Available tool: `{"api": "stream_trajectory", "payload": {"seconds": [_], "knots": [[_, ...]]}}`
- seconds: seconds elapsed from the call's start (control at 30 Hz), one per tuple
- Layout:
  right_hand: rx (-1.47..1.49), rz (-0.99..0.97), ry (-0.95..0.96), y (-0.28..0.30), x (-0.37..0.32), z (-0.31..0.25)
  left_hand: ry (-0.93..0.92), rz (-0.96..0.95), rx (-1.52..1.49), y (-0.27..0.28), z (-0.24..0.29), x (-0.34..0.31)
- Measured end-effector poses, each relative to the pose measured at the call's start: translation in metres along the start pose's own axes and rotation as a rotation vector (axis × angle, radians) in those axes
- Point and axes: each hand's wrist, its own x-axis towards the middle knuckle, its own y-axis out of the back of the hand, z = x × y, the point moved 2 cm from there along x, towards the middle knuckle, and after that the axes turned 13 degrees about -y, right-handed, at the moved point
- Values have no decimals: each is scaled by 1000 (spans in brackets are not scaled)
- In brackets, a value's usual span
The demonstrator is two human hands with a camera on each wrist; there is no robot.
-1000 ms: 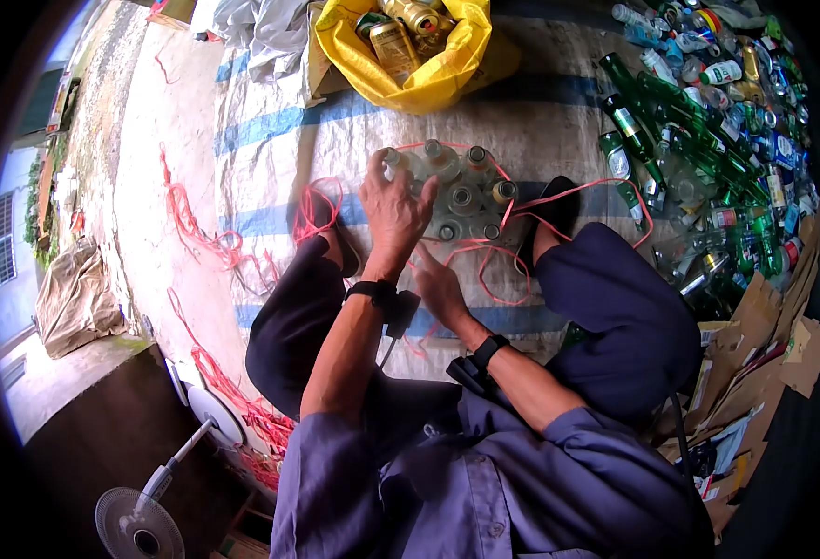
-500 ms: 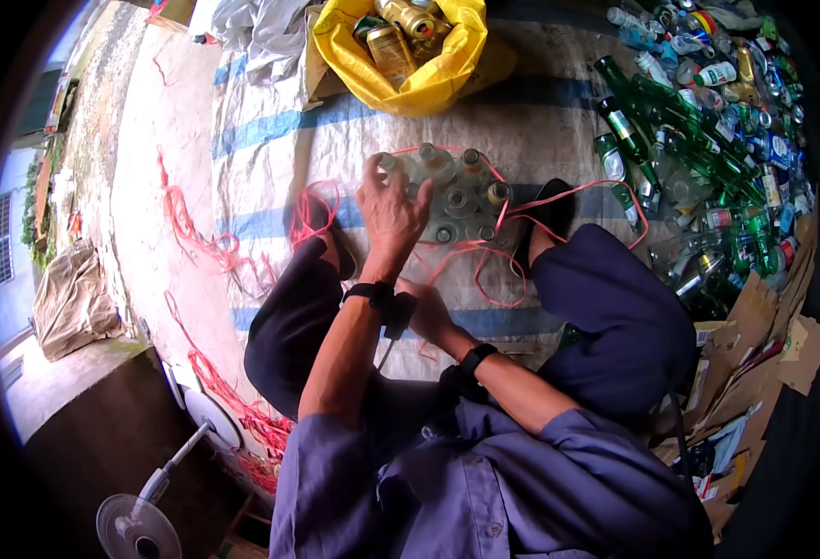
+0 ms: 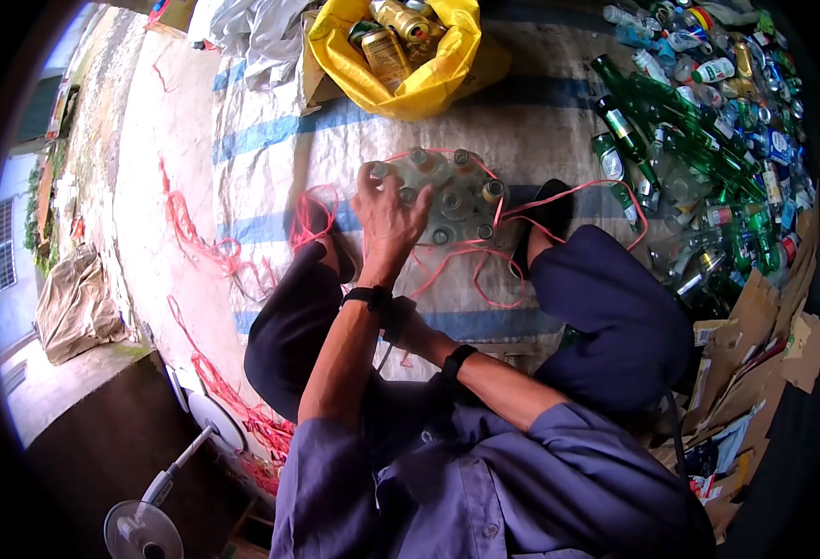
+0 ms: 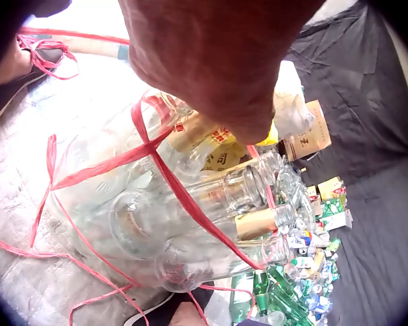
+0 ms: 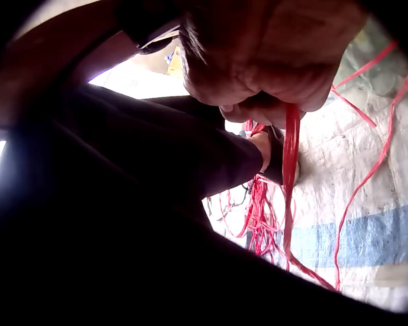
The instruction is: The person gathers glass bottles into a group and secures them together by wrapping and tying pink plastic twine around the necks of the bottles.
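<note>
A bundle of clear glass bottles (image 3: pixel 454 201) stands upright between the feet, with red plastic twine (image 4: pixel 190 197) wrapped around and across it. At the bundle's left side my left hand (image 3: pixel 388 222) grips a bottle neck, fingers bent at the far side and thumb spread to the right. In the left wrist view the hand's underside hangs over the bottles and hides part of them. Lower down, my right hand (image 5: pixel 272 61) is curled around a strand of red twine (image 5: pixel 291 176) that hangs below it. In the head view the left wrist partly hides that hand.
A yellow sack (image 3: pixel 410 101) of cans stands beyond the bottles. Green bottles (image 3: pixel 626 130) and crushed containers are heaped at the right, above flattened cardboard (image 3: pixel 740 345). Loose red twine (image 3: pixel 186 228) lies at the left, near a fan (image 3: pixel 144 529). A striped sheet (image 3: pixel 270 140) covers the floor.
My right hand has drawn back from beside the bottles toward the body, passing behind the left wrist. The left hand stays at the bundle, and the bottles lean slightly leftward.
</note>
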Motion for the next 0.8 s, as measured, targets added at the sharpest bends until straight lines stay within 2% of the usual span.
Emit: {"api": "stream_trajectory", "payload": {"seconds": [0.07,0.13,0.27,0.47,0.53,0.67,0.73,0.8], "knots": [[110,3,-17,-6,-6,6,-41,1,14,1,1,-1],[368,-222,-304,-9,-9,18,-29,-28,10,1,1,0],[219,-156,-245,-4,-6,18,-77,-52,12,2,2,0],[119,-91,-450,25,4,36,-182,-65,0,7,-1,3],[94,-160,-594,30,4,40,-217,-67,-32,7,-2,2],[16,-145,-543,26,-2,45,-229,-118,-68,10,-3,-1],[28,-7,-414,22,-3,43,-225,-142,-88,14,-5,-4],[-18,-65,-476,23,-4,45,-281,-206,-92,16,-10,-8]]}}
